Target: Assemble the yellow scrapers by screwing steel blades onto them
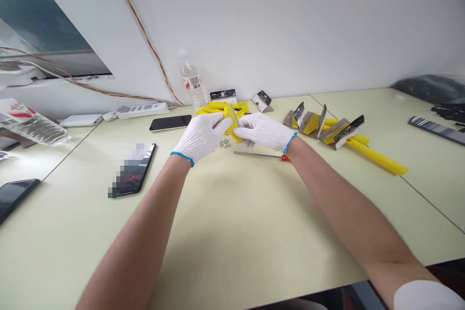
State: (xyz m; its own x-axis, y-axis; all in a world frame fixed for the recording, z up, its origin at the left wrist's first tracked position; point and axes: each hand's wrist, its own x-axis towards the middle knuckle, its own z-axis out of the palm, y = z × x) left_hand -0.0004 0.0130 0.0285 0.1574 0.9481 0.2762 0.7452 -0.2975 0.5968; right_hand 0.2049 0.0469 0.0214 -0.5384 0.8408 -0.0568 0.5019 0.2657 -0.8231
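Both hands wear white knitted gloves with blue cuffs. A yellow scraper head (230, 122) with a pale metal strip along one side is held up between them. My left hand (205, 134) is closed on its left side, thumb on the front. On its right side, my right hand (263, 131) pinches it with thumb and fingers. Small silver screws (224, 143) lie loose on the table just below the hands. A screwdriver (259, 154) lies under my right wrist, its red handle partly hidden. Several yellow scraper handles (221, 106) are heaped behind the gloves.
At the right lie yellow scrapers (378, 156) with black-and-white cards. A water bottle (193, 82) stands by the wall near a power strip (143, 110). Phones (132, 174) lie at the left. Another bottle (31, 121) lies far left, and a black bag (432, 92) sits far right.
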